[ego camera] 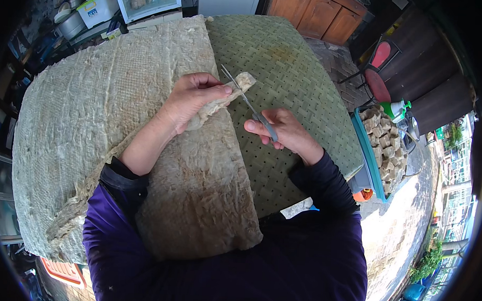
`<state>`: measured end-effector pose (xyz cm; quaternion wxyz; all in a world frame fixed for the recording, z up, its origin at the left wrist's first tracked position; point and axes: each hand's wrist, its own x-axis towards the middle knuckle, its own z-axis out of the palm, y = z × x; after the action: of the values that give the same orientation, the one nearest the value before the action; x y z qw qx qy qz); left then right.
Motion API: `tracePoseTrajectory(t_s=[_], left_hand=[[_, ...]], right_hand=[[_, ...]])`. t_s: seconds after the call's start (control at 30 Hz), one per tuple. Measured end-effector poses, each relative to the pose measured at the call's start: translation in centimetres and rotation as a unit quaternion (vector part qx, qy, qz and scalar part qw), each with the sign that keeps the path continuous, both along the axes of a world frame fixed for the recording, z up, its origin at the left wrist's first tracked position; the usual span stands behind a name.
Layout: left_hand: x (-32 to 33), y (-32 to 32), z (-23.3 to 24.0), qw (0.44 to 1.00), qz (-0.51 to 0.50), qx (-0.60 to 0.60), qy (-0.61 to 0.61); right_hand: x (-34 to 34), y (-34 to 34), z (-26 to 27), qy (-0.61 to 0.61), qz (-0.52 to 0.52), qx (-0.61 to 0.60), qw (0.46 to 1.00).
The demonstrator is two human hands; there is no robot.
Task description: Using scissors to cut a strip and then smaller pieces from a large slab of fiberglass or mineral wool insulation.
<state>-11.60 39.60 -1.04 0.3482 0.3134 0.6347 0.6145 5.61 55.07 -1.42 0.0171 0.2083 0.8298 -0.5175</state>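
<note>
My left hand (189, 99) pinches a narrow strip of beige fibrous wool (245, 81), its blocky free end pointing up and right past the thumb. A pair of scissors (268, 125) with grey handles is in my right hand (285, 130). Its blades lie across the strip just beyond my left fingertips; whether they have cut into it cannot be told. Beneath my left arm lies a large mat of the same fibrous material, seemingly mineral wool (140, 75), with ragged edges. The rest of the strip is partly hidden by my left hand and forearm.
A green woven-pattern surface (284, 60) extends right of the mat. Beside it stands a teal-rimmed tub (369, 159) heaped with cut beige chunks (384, 139), with a green-and-white bottle (397, 110) behind. Farther off are a red chair (374, 83) and a wooden cabinet (317, 18).
</note>
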Motion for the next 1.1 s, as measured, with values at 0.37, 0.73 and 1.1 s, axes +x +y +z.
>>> tracePoseTrajectory(t_s=[0.37, 0.73, 1.1], left_hand=[[0.0, -0.3, 0.0, 1.0, -0.011, 0.007, 0.001], [0.3, -0.2, -0.1, 0.999, -0.009, -0.001, 0.034], [0.1, -0.1, -0.3, 0.998, -0.004, -0.023, 0.054]], right_hand=[[0.1, 0.1, 0.4, -0.037, -0.003, -0.013, 0.999], [0.4, 0.3, 0.9, -0.073, -0.002, -0.042, 0.996], [0.4, 0.9, 0.4, -0.086, 0.015, -0.04, 0.995]])
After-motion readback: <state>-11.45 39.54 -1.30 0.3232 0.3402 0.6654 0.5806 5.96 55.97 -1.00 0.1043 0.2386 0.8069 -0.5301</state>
